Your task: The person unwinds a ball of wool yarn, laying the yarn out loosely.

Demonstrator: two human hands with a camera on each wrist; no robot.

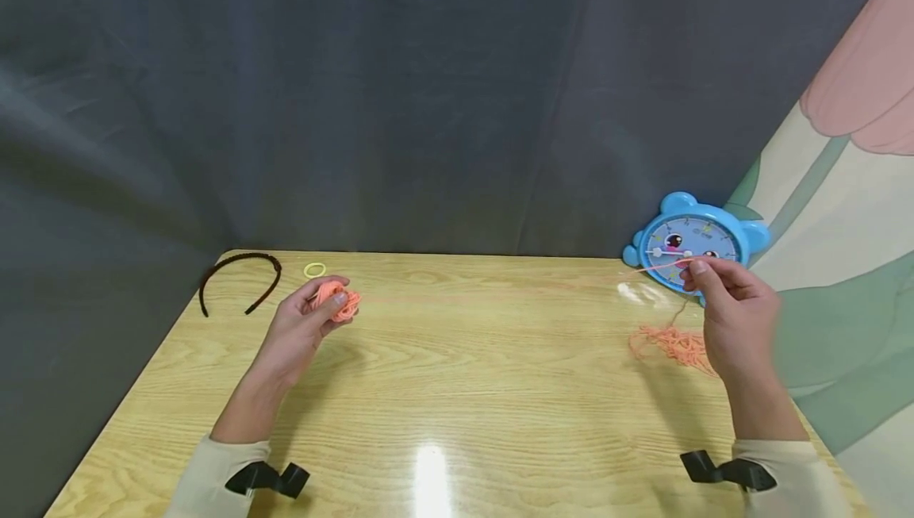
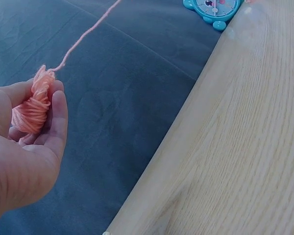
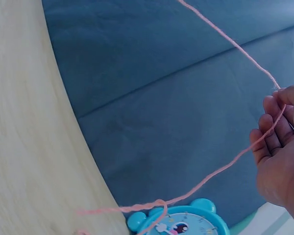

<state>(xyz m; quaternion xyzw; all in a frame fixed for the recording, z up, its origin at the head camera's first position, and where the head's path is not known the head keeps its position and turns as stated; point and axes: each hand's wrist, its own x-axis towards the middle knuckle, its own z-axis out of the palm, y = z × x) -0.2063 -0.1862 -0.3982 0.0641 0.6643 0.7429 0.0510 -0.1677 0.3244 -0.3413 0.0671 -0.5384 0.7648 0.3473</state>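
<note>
My left hand point(image 1: 303, 324) grips a small wound ball of coral yarn point(image 1: 339, 301) between thumb and fingers, above the left part of the table. From the ball a strand of yarn point(image 2: 83, 36) runs up and away in the left wrist view. Over on the right, my right hand point(image 1: 739, 316) pinches the yarn strand point(image 3: 252, 59) between thumb and index finger, in front of the clock. Beyond that pinch the strand hangs down past the palm. A loose tangled heap of the same yarn point(image 1: 674, 346) lies on the table beside the right hand, partly hidden by it.
A blue animal-shaped clock point(image 1: 696, 244) leans at the table's back right corner. At the back left lie a dark headband point(image 1: 243, 256) and a yellow ring point(image 1: 314, 270). Dark cloth point(image 1: 428, 105) hangs behind the wooden table point(image 1: 485, 375); a patterned curtain point(image 1: 857, 328) borders the right side.
</note>
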